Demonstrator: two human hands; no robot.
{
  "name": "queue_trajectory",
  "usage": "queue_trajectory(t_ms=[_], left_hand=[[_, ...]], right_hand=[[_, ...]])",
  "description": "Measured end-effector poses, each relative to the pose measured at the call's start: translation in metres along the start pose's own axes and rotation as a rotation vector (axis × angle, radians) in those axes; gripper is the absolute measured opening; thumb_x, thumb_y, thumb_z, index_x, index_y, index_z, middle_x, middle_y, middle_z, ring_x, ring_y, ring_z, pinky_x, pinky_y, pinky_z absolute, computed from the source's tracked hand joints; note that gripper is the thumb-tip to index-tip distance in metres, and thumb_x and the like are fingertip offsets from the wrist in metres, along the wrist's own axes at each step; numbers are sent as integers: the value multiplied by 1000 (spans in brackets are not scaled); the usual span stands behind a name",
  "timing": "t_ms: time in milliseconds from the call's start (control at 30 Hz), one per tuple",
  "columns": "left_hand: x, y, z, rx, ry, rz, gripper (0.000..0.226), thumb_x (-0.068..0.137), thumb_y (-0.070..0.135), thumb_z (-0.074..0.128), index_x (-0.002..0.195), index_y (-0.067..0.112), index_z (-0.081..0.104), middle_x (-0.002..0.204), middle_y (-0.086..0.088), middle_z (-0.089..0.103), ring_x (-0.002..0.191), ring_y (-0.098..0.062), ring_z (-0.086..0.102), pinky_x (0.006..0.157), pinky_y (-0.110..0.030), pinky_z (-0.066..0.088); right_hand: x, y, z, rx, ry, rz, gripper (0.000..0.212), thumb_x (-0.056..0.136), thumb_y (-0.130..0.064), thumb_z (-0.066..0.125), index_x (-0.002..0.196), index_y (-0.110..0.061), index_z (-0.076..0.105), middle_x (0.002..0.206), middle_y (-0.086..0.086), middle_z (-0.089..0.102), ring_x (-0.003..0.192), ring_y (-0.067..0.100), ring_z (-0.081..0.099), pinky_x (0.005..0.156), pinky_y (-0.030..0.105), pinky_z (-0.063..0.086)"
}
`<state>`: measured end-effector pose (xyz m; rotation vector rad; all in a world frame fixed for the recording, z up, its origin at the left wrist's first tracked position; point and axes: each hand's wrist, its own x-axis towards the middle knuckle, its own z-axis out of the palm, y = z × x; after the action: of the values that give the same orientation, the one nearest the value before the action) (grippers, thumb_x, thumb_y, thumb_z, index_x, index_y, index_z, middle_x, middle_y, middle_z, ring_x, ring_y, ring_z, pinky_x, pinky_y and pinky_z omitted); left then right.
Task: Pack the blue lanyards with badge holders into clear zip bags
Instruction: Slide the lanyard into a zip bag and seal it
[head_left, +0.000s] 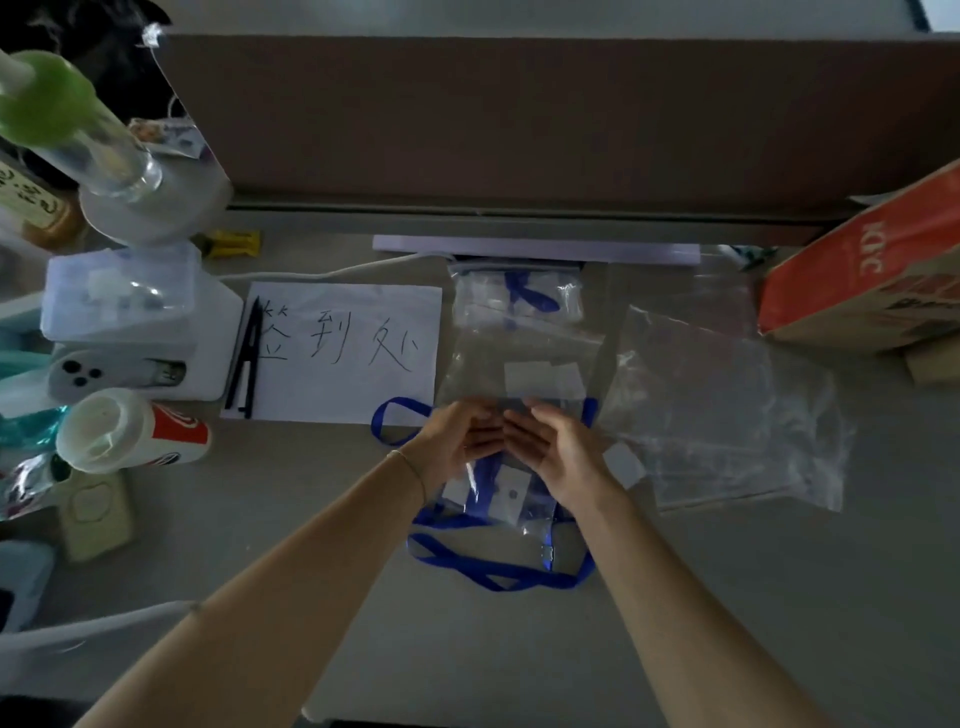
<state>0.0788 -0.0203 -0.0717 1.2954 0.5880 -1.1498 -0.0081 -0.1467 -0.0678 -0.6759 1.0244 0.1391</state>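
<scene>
Both hands (506, 441) — on zip bag (514, 364)

An office sign-in desk: a handwritten paper sign (340, 351) lies below a cardboard partition (519, 119), phone (117, 371) and paper cup (130, 431) to its left.

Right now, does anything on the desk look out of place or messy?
Yes. Loops of the blue lanyard spill outside the clear zip bag that both hands work on, near the desk edge. A paper cup lies tipped on its side at the left; no spill shows.
</scene>
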Motion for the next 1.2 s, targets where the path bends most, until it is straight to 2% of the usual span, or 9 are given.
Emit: queue_trajectory(t_ms=[200, 400, 567, 667, 800, 900, 1033, 1133, 1200], left_hand=[[14, 23, -46, -286, 121, -9, 34, 100, 9, 42, 129, -3, 56, 114, -20, 71, 106, -33, 67, 88, -41, 55], [3, 33, 14, 72, 61, 129, 21, 97, 2, 48, 108, -4, 65, 92, -19, 75, 88, -33, 73, 80, -38, 61], [27, 56, 57, 148, 59, 213, 23, 102, 6, 45, 106, 8, 68, 105, -20, 73, 94, -33, 70, 87, -41, 60], [49, 68, 54, 221, 47, 237, 24, 103, 9, 46, 113, 10, 67, 109, -14, 73, 103, -30, 70, 90, -38, 59], [62, 78, 47, 154, 76, 195, 25, 104, 11, 42, 116, 8, 64, 106, -12, 74, 98, -24, 72, 82, -32, 59], [61, 74, 47, 131, 190, 148, 22, 101, 7, 44, 107, 5, 65, 94, -13, 76, 89, -27, 74, 79, -38, 62], [55, 58, 36, 672, 507, 412, 17, 84, 6, 56, 92, 18, 65, 82, 0, 67, 76, -18, 66, 68, -35, 59], [52, 55, 28, 838, 429, 574, 43, 80, 9, 65, 115, 33, 62, 98, 6, 59, 86, -11, 57, 69, -22, 48], [55, 56, 22, 922, 419, 610, 36, 83, 8, 64, 112, 29, 66, 100, 3, 62, 88, -13, 59, 72, -23, 49]], right_hand=[[18, -15, -31, 206, 125, -86, 36, 101, -9, 46, 137, -8, 50, 109, 18, 73, 101, 32, 70, 90, 42, 55], [12, -35, -2, -39, 11, -95, 23, 100, -10, 48, 117, -7, 64, 104, 17, 74, 100, 31, 70, 93, 43, 55], [39, -63, 9, -273, 214, -261, 27, 95, 1, 45, 112, -8, 64, 81, 9, 74, 74, 23, 70, 73, 34, 58], [53, -80, 1, -314, 228, -313, 28, 89, 8, 49, 103, -5, 69, 81, 12, 70, 69, 23, 65, 65, 30, 55], [66, -96, -13, -224, 210, -239, 24, 92, 4, 47, 102, -10, 65, 88, 15, 70, 73, 25, 67, 73, 34, 56], [72, -101, -18, -229, 193, -185, 23, 95, 1, 44, 101, -14, 60, 90, 15, 72, 76, 26, 69, 80, 40, 57], [69, -92, -24, -343, 182, -169, 23, 94, 4, 48, 106, -14, 58, 85, 15, 70, 73, 25, 68, 68, 35, 58], [65, -85, -29, -430, 157, -161, 26, 92, 7, 49, 110, -9, 59, 82, 16, 70, 72, 26, 68, 65, 32, 59], [64, -85, -29, -462, 154, -161, 25, 92, 8, 49, 108, -8, 60, 77, 14, 69, 68, 24, 67, 64, 31, 58]])
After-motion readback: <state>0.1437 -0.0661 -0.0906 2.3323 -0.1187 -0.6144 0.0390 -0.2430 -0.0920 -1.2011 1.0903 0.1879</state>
